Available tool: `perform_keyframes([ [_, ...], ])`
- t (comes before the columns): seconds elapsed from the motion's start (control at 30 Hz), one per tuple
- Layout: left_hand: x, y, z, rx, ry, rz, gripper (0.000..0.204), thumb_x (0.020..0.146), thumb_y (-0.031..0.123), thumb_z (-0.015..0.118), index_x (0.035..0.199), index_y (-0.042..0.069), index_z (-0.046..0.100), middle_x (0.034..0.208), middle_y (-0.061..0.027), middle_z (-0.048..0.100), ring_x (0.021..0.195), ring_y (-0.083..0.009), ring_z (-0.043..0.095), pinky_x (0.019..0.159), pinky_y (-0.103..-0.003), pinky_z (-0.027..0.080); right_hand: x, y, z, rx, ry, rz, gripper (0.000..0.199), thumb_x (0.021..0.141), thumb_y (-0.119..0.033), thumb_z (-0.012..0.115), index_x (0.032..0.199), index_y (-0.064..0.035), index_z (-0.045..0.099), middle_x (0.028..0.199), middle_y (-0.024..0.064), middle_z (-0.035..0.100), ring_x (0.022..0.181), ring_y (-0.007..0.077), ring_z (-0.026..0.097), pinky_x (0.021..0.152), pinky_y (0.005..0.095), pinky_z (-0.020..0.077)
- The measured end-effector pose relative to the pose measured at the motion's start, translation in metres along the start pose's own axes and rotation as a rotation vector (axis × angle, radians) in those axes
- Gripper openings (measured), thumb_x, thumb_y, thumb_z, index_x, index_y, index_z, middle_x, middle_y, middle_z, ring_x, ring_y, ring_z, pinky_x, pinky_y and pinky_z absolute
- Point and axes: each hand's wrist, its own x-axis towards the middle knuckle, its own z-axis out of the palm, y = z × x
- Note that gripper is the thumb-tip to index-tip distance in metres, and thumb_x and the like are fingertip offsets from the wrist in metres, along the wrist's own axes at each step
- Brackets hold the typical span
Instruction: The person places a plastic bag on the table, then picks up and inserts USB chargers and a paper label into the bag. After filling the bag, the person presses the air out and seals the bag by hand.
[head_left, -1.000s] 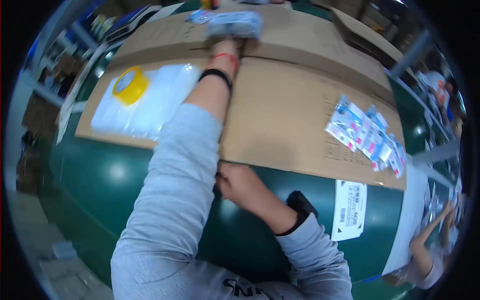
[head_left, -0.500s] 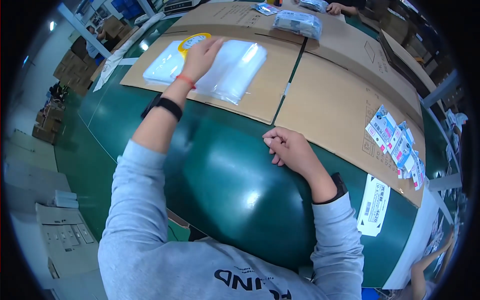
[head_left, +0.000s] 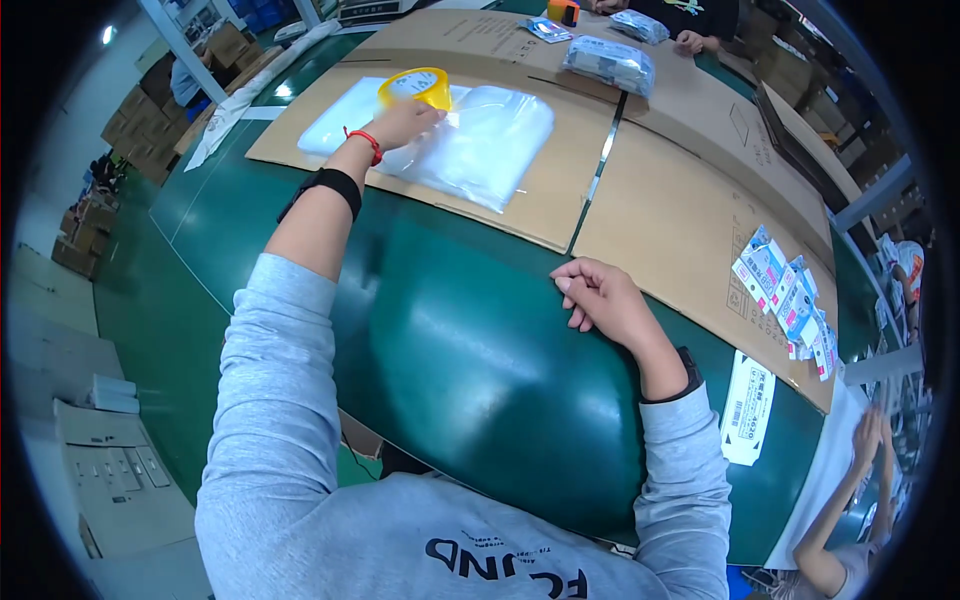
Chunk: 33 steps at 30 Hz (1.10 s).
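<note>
My left hand (head_left: 405,122) reaches over clear plastic bags (head_left: 500,150) stacked on flat cardboard, its fingertips at the upper bags. Blur on the fingers leaves their grip unclear. Right behind that hand lies a yellow tape roll (head_left: 432,88), partly covered by it. The bag surface beside the fingertips looks rumpled. My right hand (head_left: 605,300) is loosely curled, thumb against the fingers, with nothing visible in it. It is over the green tabletop (head_left: 480,340), close to the cardboard's near edge.
Small blue-and-white printed packets (head_left: 790,300) lie piled on the right cardboard sheet (head_left: 680,220). A white label sheet (head_left: 748,410) is near the right edge. Filled clear packages (head_left: 610,65) sit at the far side, close to another person's hand (head_left: 690,42). Someone else's hands (head_left: 872,440) show at lower right.
My left hand has come down and slightly nearer onto the bags; the upper bags look more rumpled. My right hand keeps the same curl. The view has shifted a little.
</note>
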Motion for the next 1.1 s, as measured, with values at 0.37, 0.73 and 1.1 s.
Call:
perform_keyframes([
  [0.37,0.021,-0.003,-0.005,-0.616,0.150,-0.177,0.025,0.089,0.025,0.062,0.100,0.003,0.065,0.088,-0.0012,0.063,0.079,-0.0091,0.057,0.072,-0.022,0.044,-0.001,0.000,-0.002,0.015,-0.021,0.030,0.022,0.095,-0.019,0.053,0.107,-0.0019,0.061,0.073,0.0005,0.057,0.059,0.0066,0.057,0.051,0.0197,0.0462],
  [0.73,0.025,0.002,-0.018,-0.361,0.163,0.043,0.030,0.092,0.030,0.054,0.095,0.001,0.063,0.091,-0.0037,0.063,0.079,-0.0136,0.059,0.074,-0.027,0.047,0.000,0.000,-0.002,0.034,-0.027,0.024,0.021,0.095,-0.017,0.053,0.105,-0.0017,0.061,0.073,0.0009,0.057,0.058,0.0071,0.057,0.051,0.0202,0.0465],
  [1.1,0.003,0.043,-0.038,-0.612,0.285,0.119,0.030,0.096,0.031,0.050,0.100,0.005,0.063,0.087,-0.0019,0.061,0.079,-0.0125,0.062,0.075,-0.027,0.052,0.001,0.001,-0.004,0.031,-0.031,-0.002,0.021,0.094,-0.017,0.054,0.105,-0.0007,0.061,0.073,0.0014,0.058,0.059,0.0077,0.058,0.051,0.0205,0.0466],
])
